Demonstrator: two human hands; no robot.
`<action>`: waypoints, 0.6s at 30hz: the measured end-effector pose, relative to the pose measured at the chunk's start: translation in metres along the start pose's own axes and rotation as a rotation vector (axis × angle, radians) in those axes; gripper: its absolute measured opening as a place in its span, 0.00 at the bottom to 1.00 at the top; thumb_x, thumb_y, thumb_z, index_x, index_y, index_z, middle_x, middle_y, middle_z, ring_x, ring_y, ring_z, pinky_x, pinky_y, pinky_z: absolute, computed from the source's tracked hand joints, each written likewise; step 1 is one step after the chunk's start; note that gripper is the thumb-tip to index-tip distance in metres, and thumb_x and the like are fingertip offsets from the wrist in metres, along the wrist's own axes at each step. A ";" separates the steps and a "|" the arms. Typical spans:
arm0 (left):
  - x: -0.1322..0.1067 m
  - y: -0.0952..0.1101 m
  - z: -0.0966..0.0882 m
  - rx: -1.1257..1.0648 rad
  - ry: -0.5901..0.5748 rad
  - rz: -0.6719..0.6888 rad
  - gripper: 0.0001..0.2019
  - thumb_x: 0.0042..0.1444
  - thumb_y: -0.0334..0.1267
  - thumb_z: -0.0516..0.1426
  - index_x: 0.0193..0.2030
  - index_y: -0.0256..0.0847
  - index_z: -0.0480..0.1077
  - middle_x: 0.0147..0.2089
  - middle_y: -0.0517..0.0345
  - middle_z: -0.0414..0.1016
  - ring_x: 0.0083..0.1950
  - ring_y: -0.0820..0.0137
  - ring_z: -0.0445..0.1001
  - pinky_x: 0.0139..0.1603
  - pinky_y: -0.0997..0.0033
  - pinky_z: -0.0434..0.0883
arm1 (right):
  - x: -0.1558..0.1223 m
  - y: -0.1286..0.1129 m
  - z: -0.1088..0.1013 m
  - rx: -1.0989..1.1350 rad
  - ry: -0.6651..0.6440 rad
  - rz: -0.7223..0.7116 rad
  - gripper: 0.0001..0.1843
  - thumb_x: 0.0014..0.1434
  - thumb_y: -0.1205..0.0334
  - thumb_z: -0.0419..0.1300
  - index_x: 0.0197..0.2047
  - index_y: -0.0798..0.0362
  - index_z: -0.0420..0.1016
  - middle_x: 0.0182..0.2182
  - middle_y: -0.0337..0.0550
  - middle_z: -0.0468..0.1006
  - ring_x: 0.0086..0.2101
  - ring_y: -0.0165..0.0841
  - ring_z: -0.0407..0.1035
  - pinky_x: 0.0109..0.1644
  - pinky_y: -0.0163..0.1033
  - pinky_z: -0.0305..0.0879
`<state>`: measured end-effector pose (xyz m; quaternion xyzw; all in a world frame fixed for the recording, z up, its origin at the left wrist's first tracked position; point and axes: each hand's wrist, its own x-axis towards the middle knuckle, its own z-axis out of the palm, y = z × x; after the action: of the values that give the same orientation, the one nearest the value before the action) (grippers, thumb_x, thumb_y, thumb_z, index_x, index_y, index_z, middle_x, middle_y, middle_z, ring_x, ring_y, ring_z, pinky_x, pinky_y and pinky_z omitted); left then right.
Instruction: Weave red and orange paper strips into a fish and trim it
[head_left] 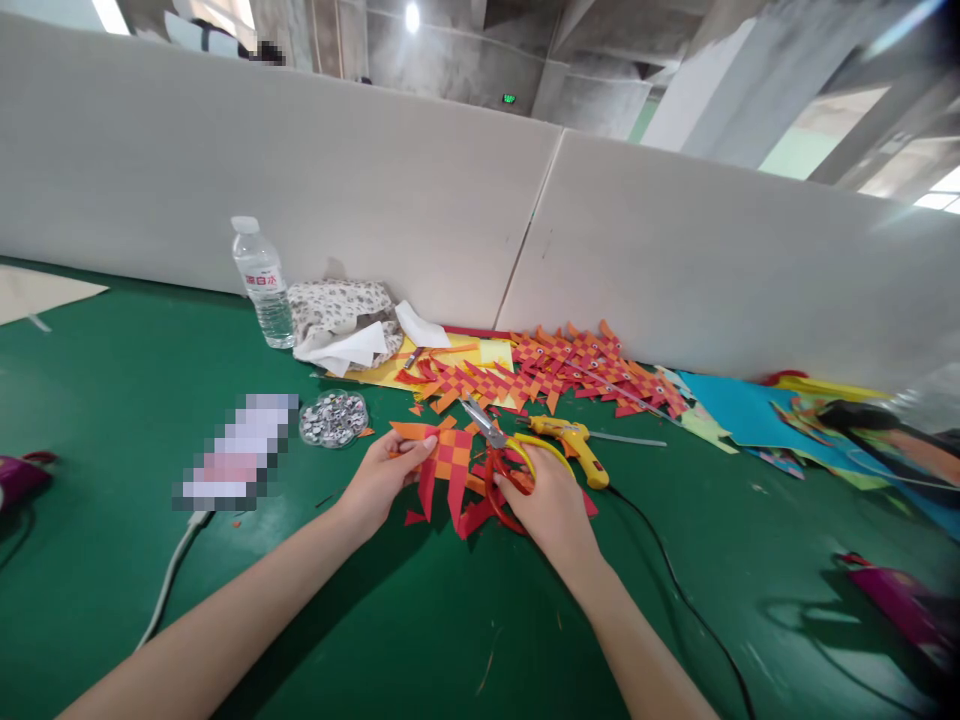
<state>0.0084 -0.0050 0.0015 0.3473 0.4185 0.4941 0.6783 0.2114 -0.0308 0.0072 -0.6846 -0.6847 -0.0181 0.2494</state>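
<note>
Green desk [375, 640], set against a pale partition [375, 190]. Item: woven paper piece [454, 458], red and orange check with hanging strips, over the desk's middle between both hands. Left hand [386, 485]: grip pinching the piece at its left edge, thumb on top, apparently so that the woven face and strips stay free. Right hand [555, 508]: grip wrapped about the handles of red-and-yellow scissors [489, 428], blades aimed up and away, probably to keep the points off the paper; whether they are parted cannot be told. Just beyond the right hand: yellow glue gun [566, 438], lying on its side, its black cord trailing rightward, seemingly placed for easy reach. Left of the piece: small black-and-white discs [334, 420], gathered in one round batch, likely against scattering. By the partition: woven paper shapes [592, 365], heaped, presumably to free working room; water bottle [264, 290], upright, well apart from the blades.
</note>
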 end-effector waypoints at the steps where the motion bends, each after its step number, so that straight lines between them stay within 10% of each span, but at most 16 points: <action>1: 0.000 0.000 0.000 0.000 0.002 -0.004 0.17 0.43 0.44 0.65 0.38 0.37 0.71 0.34 0.57 0.75 0.35 0.72 0.75 0.33 0.76 0.71 | 0.000 0.001 0.001 -0.053 0.010 -0.008 0.23 0.50 0.57 0.59 0.48 0.60 0.70 0.42 0.56 0.75 0.45 0.46 0.68 0.47 0.47 0.66; 7: 0.001 0.001 0.001 -0.030 0.024 0.003 0.16 0.43 0.44 0.64 0.36 0.37 0.71 0.34 0.58 0.75 0.32 0.74 0.74 0.32 0.76 0.71 | 0.003 0.004 -0.008 -0.181 0.024 -0.019 0.20 0.50 0.52 0.61 0.41 0.58 0.74 0.35 0.54 0.76 0.38 0.46 0.71 0.41 0.47 0.67; 10: 0.001 0.001 0.001 -0.024 0.036 0.021 0.17 0.43 0.44 0.64 0.38 0.37 0.71 0.33 0.59 0.75 0.31 0.74 0.73 0.32 0.75 0.70 | -0.001 -0.005 -0.013 0.101 0.072 -0.073 0.18 0.52 0.49 0.59 0.39 0.54 0.74 0.34 0.49 0.77 0.35 0.41 0.71 0.39 0.44 0.66; 15: -0.005 0.006 0.006 -0.013 0.019 0.037 0.20 0.45 0.43 0.63 0.45 0.39 0.69 0.34 0.58 0.76 0.32 0.73 0.74 0.32 0.75 0.70 | -0.013 -0.030 -0.007 0.680 -0.228 0.007 0.14 0.51 0.49 0.61 0.33 0.51 0.74 0.28 0.41 0.77 0.28 0.34 0.70 0.31 0.37 0.67; 18: -0.008 0.007 0.010 0.022 -0.010 0.024 0.21 0.45 0.44 0.63 0.47 0.40 0.68 0.33 0.58 0.76 0.34 0.70 0.75 0.34 0.74 0.71 | -0.013 -0.031 -0.003 0.825 -0.140 0.135 0.13 0.49 0.50 0.63 0.29 0.52 0.73 0.26 0.40 0.76 0.28 0.34 0.70 0.33 0.37 0.67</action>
<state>0.0133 -0.0117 0.0137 0.3624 0.4163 0.4958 0.6704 0.1822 -0.0457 0.0147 -0.5704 -0.6034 0.3204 0.4559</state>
